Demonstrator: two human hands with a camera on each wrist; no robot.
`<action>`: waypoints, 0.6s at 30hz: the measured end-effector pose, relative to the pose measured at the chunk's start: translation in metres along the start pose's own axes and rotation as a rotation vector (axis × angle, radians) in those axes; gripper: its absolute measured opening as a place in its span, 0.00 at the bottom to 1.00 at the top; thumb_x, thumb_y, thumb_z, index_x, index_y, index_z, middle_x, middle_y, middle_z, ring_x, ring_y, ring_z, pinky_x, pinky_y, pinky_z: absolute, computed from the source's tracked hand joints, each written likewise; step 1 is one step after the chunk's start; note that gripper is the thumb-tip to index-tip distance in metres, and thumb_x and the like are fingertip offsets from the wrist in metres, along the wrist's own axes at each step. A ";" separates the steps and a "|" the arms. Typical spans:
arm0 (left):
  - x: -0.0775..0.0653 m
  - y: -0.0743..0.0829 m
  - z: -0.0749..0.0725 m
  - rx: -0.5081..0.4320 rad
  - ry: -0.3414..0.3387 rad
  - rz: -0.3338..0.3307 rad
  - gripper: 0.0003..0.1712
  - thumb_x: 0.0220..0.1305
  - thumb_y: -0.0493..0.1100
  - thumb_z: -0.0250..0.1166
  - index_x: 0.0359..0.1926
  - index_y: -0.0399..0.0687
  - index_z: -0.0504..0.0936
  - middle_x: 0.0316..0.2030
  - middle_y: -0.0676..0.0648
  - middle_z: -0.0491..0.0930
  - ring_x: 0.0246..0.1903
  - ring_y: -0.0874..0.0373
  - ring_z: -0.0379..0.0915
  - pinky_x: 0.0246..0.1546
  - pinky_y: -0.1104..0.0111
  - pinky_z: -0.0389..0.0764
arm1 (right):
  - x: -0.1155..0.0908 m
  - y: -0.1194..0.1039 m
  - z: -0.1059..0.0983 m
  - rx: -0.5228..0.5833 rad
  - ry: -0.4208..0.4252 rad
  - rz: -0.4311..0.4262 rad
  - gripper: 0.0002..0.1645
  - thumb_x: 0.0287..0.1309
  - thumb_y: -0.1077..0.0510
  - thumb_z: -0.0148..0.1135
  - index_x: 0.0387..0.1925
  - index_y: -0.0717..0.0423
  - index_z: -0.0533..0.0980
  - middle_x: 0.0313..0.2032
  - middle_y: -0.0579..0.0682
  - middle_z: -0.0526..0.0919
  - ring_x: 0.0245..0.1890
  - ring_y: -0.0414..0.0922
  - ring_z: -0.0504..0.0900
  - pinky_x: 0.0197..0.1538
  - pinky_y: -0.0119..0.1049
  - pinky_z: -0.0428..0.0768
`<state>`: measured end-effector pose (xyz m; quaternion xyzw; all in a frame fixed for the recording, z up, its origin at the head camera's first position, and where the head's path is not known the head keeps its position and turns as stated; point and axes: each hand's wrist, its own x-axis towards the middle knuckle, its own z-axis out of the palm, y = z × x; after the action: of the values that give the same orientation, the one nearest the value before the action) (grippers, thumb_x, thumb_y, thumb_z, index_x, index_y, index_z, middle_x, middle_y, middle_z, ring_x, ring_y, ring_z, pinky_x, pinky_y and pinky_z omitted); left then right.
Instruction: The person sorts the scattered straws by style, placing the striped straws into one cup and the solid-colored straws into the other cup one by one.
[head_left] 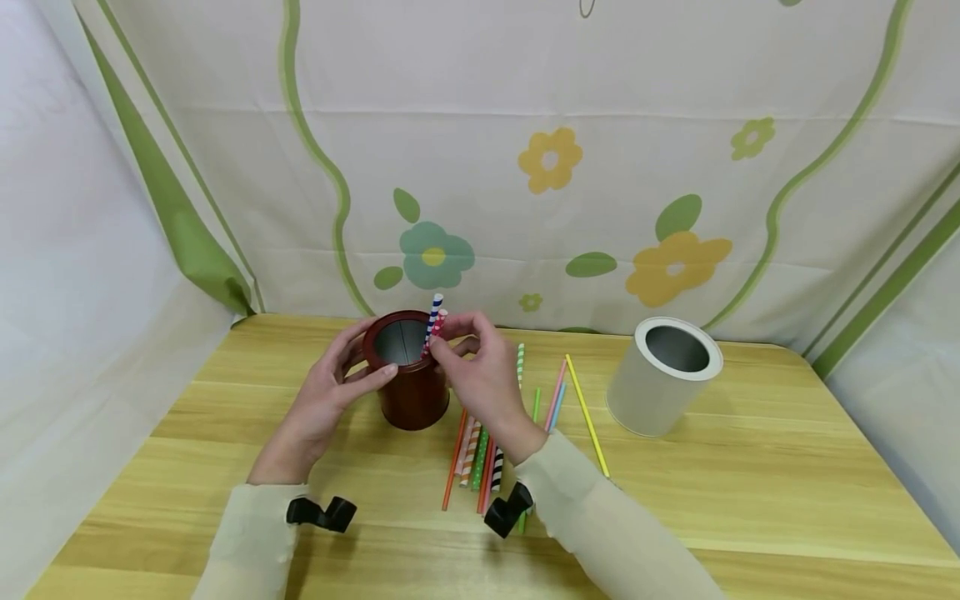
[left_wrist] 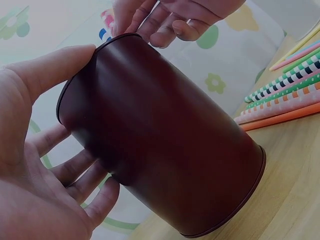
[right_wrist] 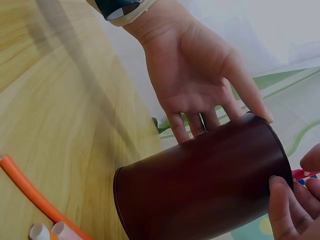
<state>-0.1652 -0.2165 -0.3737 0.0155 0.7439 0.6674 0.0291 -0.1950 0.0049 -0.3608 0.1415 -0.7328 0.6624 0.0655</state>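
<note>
A dark red cylindrical canister (head_left: 415,402) stands on the table. My left hand (head_left: 318,408) grips its upper left side, thumb at the rim and fingers spread around the wall. At the right edge of the opening, my right hand (head_left: 487,387) pinches a blue-and-white striped straw (head_left: 434,310) and a pinkish-red, white-patterned straw (head_left: 442,316). Their lower ends pass below the rim and are hidden. The right wrist view shows the red straw (right_wrist: 300,174) between finger and thumb, close at the rim.
Several coloured paper straws (head_left: 480,458) lie under and beside my right forearm, some striped or dotted. A yellow straw (head_left: 587,412) lies farther right. At the right stands an open white canister (head_left: 651,396). A flowered cloth (head_left: 480,183) hangs behind the table.
</note>
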 end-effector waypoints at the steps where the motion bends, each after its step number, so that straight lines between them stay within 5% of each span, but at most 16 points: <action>1: 0.000 0.000 0.000 0.001 -0.001 0.001 0.44 0.75 0.44 0.70 0.84 0.63 0.59 0.77 0.45 0.65 0.74 0.51 0.61 0.61 0.77 0.75 | 0.000 0.000 0.000 0.005 -0.002 0.005 0.11 0.69 0.60 0.71 0.50 0.52 0.80 0.47 0.51 0.88 0.33 0.51 0.87 0.34 0.53 0.90; 13: 0.001 -0.002 0.000 -0.007 -0.004 0.008 0.43 0.75 0.44 0.70 0.84 0.64 0.60 0.77 0.46 0.66 0.75 0.53 0.62 0.64 0.77 0.72 | -0.005 0.001 -0.001 0.057 0.000 0.011 0.15 0.68 0.61 0.71 0.54 0.55 0.79 0.48 0.53 0.87 0.34 0.52 0.89 0.36 0.53 0.91; 18: 0.001 -0.002 0.000 -0.009 -0.003 0.006 0.43 0.75 0.44 0.70 0.83 0.64 0.60 0.77 0.46 0.66 0.74 0.52 0.61 0.63 0.76 0.73 | -0.008 0.002 -0.005 0.071 0.027 0.017 0.15 0.70 0.60 0.70 0.54 0.55 0.79 0.49 0.53 0.86 0.36 0.57 0.89 0.34 0.42 0.90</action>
<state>-0.1659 -0.2165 -0.3752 0.0187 0.7408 0.6709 0.0283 -0.1885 0.0111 -0.3643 0.1284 -0.7092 0.6902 0.0647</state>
